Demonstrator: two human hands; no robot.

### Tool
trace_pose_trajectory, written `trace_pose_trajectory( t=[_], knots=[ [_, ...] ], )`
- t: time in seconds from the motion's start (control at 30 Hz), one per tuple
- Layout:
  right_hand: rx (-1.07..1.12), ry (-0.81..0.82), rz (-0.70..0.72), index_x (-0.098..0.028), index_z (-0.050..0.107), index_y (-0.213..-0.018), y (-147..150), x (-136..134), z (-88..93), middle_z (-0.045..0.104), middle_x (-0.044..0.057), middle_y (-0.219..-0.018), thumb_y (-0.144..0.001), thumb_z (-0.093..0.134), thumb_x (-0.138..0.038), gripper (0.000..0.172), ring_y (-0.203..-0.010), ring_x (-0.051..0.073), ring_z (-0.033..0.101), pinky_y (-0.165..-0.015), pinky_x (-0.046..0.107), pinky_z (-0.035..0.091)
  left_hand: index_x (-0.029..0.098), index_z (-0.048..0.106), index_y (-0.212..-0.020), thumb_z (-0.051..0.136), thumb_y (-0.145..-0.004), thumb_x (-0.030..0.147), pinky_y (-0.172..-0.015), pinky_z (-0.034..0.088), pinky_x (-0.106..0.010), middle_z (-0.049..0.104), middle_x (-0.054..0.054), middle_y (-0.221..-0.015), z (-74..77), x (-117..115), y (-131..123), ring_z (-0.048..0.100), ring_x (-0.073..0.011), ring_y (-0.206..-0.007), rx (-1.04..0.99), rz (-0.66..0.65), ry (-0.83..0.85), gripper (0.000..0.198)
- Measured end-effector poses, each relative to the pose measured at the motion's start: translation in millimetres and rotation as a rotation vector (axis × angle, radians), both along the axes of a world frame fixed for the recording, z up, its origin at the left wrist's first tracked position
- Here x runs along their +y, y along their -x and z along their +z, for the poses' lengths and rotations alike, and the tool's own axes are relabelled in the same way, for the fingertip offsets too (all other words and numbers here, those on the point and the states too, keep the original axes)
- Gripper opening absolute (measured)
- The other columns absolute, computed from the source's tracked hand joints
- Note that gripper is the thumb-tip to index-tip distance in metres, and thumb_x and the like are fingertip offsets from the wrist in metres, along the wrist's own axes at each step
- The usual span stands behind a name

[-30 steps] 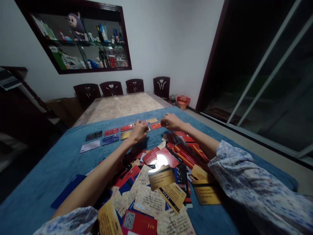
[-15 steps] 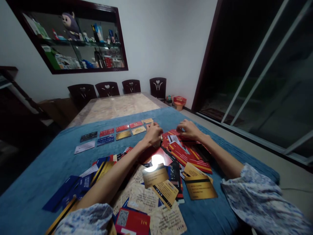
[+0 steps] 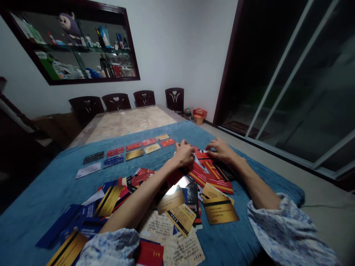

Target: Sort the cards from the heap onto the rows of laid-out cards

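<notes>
A large heap of plastic cards (image 3: 177, 207) in red, gold, blue and cream covers the near part of a blue cloth (image 3: 52, 184). My left hand (image 3: 183, 154) lies on the far right edge of the heap with its fingers curled on the red cards there. Close to its right, my right hand (image 3: 221, 149) rests on the same red cards (image 3: 206, 173), fingers bent down onto them. What either hand grips is hidden. Beyond the hands, two short rows of cards (image 3: 130, 149) lie side by side on the cloth.
The bare marbled tabletop (image 3: 127, 122) stretches past the cloth to several dark chairs (image 3: 116, 101). A wall cabinet (image 3: 72, 44) with bottles and a plush toy hangs at the upper left. Glass sliding doors (image 3: 291, 81) fill the right side.
Both hands drew back from the laid-out rows and shifted right onto the red cards at the heap's far edge. The view has turned to the right.
</notes>
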State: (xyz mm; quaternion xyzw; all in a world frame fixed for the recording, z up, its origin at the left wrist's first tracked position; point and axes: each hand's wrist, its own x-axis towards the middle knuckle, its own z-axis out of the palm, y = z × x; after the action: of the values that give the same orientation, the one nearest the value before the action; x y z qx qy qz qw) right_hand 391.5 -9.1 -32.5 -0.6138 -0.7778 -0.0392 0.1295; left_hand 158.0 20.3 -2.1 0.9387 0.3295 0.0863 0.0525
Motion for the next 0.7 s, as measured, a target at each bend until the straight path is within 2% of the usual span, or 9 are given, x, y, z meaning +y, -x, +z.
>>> trace_pose_trajectory(
  t=[0.1,0.23,0.37,0.53,0.7],
  knots=[
    [0.021,0.042,0.004,-0.022,0.076,-0.101,-0.1,-3.6,0.8,0.071,0.012,-0.103,-0.086,0.060,-0.035,0.026,-0.099,0.027,0.056,-0.085,0.037,0.042,0.016,0.073,-0.093,0.053,-0.081,0.016,-0.093,0.034,-0.053,0.069,-0.015,-0.117,0.0,-4.3,-11.0,0.040,-0.0338,-0.119,0.018,-0.030,0.004,0.023],
    [0.046,0.105,0.031,-0.022,0.077,-0.100,-1.3,-4.6,-1.2,0.072,0.010,-0.104,-0.085,0.059,-0.036,0.027,-0.098,0.025,0.058,-0.090,0.038,0.042,0.015,0.072,-0.085,0.054,-0.081,0.018,-0.093,0.036,-0.055,0.069,-0.016,-0.113,-0.9,-7.3,-23.4,0.041,-0.0346,-0.119,0.072,-0.065,0.010,0.019],
    [0.071,0.126,0.046,-0.022,0.076,-0.101,-3.5,-3.2,-4.8,0.072,0.009,-0.103,-0.083,0.061,-0.037,0.028,-0.098,0.024,0.060,-0.092,0.037,0.041,0.016,0.072,-0.083,0.057,-0.080,0.023,-0.095,0.036,-0.057,0.068,-0.017,-0.115,-2.9,-4.5,-32.1,0.041,-0.0357,-0.121,0.106,-0.054,0.035,0.017],
    [0.069,0.120,0.043,-0.022,0.076,-0.100,-3.5,-5.0,-4.3,0.071,0.009,-0.104,-0.084,0.061,-0.041,0.030,-0.098,0.024,0.060,-0.090,0.034,0.043,0.016,0.072,-0.081,0.059,-0.079,0.028,-0.096,0.037,-0.058,0.069,-0.016,-0.111,-5.3,-0.3,-32.6,0.042,-0.0355,-0.122,0.111,-0.055,0.069,0.018],
    [0.060,0.125,0.039,-0.022,0.077,-0.103,-2.8,-7.2,-2.2,0.070,0.010,-0.108,-0.083,0.062,-0.045,0.034,-0.100,0.025,0.059,-0.091,0.035,0.043,0.016,0.073,-0.090,0.055,-0.080,0.024,-0.094,0.041,-0.056,0.069,-0.016,-0.112,-8.3,-1.8,-29.8,0.044,-0.0346,-0.120,0.109,-0.067,0.024,0.021]
  ],
)
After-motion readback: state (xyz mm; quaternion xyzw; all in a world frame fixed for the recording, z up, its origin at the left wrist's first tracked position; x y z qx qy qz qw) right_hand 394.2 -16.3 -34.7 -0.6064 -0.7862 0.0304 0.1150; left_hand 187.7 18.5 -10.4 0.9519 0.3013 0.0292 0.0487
